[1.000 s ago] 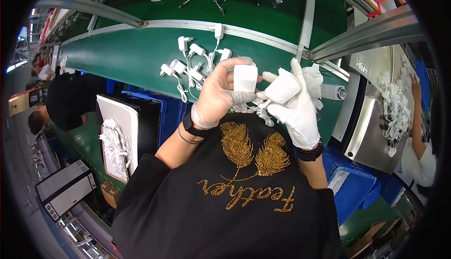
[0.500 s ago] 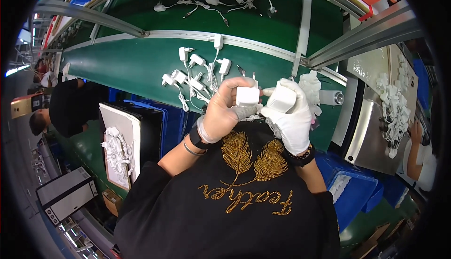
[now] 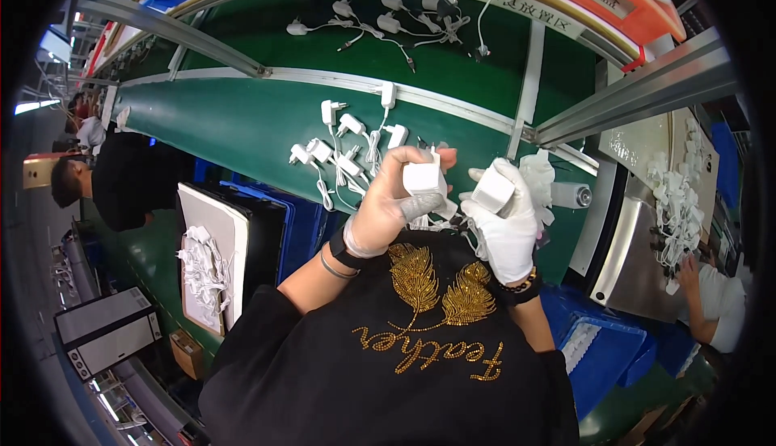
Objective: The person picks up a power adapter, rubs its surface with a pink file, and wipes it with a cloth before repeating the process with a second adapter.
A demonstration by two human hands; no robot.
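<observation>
My left hand [image 3: 381, 213], its thumb covered in pale material, closes around a white power adapter [image 3: 420, 177] in front of my chest. Beside it, my white-gloved right hand [image 3: 509, 232] grips a second white power adapter [image 3: 491, 195]. The two adapters are apart, at nearly equal height. White cable shows below and between the hands, partly hidden by them. Just beyond my left hand, several white plug adapters with cables [image 3: 349, 161] lie loose on the green bench [image 3: 242, 118].
White crumpled material [image 3: 537, 177] and a pale cylinder [image 3: 572, 195] lie right of my right hand. A metal rail [image 3: 388, 80] crosses the bench; more adapters [image 3: 388, 22] lie beyond it. A tray of cables [image 3: 234, 244] stands left, blue bins [image 3: 594, 333] right. Co-workers sit at both sides.
The view has shifted, so the bench sits lower in the picture. Both hands still hold their adapters, which have turned slightly and are a little farther apart.
</observation>
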